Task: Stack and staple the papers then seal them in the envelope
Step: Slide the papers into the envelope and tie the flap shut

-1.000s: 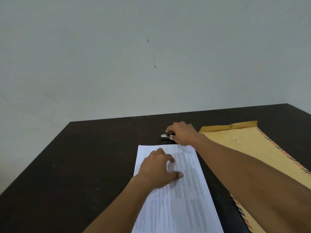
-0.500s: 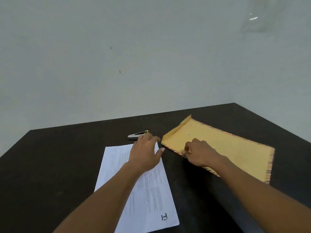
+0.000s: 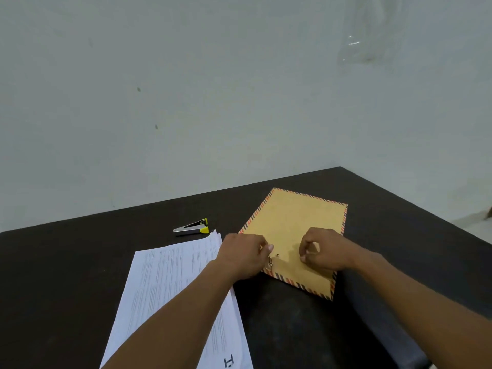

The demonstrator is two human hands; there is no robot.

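Observation:
A brown envelope (image 3: 295,222) with a striped border lies flat on the dark table (image 3: 66,275), turned at an angle. My left hand (image 3: 245,258) grips its near left edge beside a small metal clasp (image 3: 270,263), thumb on top. My right hand (image 3: 326,251) sits on the near right part, its curled thumb and forefinger pinching at the envelope's surface. A stack of printed white papers (image 3: 170,286) lies to the left, partly under my left forearm. The silver stapler (image 3: 192,229) with yellow ends rests just beyond the papers' far corner.
A pale wall rises behind the table. The table's far right corner (image 3: 340,168) is close behind the envelope, and its right edge runs down to the right. Something clear and glossy (image 3: 356,49) hangs on the wall at upper right.
My left hand left the papers and went right to the envelope's edge. The envelope was turned and drawn nearer, and my right hand shifted onto its near end. The stapler lies alone.

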